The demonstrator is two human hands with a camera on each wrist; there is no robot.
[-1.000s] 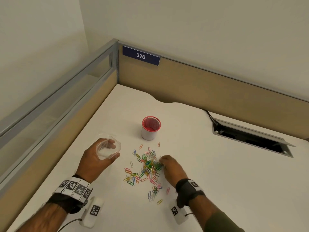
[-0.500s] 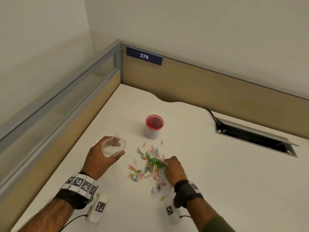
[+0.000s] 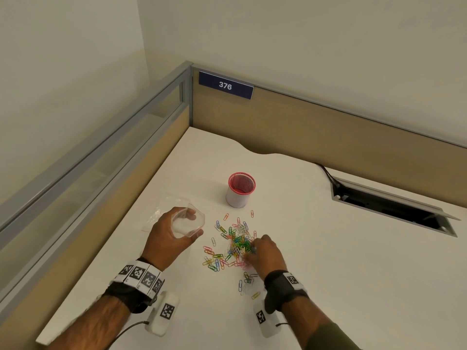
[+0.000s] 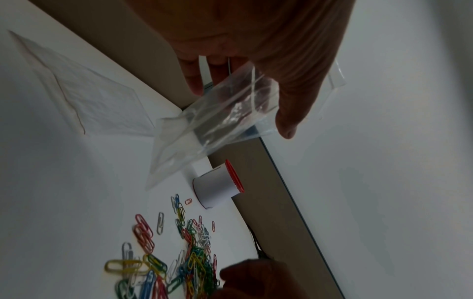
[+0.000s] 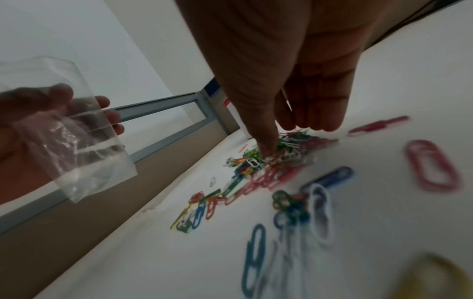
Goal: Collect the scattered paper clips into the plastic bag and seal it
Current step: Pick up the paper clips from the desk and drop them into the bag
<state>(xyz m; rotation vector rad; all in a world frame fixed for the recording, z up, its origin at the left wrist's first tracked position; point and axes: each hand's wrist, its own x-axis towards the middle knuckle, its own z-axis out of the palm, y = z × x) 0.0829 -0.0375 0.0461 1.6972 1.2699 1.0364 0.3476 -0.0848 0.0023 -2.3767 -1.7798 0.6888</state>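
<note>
Left wrist alone shows a second bag [image 4: 84, 99] lying flat.

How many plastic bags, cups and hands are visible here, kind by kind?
Plastic bags: 2, one held, one flat on the desk
Cups: 1
Hands: 2, left hand, right hand
Total: 5; paper clips uncountable

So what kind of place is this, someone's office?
Most likely an office cubicle. A white desk sits in a corner of low partition panels, one bearing a blue sign numbered 376, and the desktop has a built-in cable hatch.
</note>
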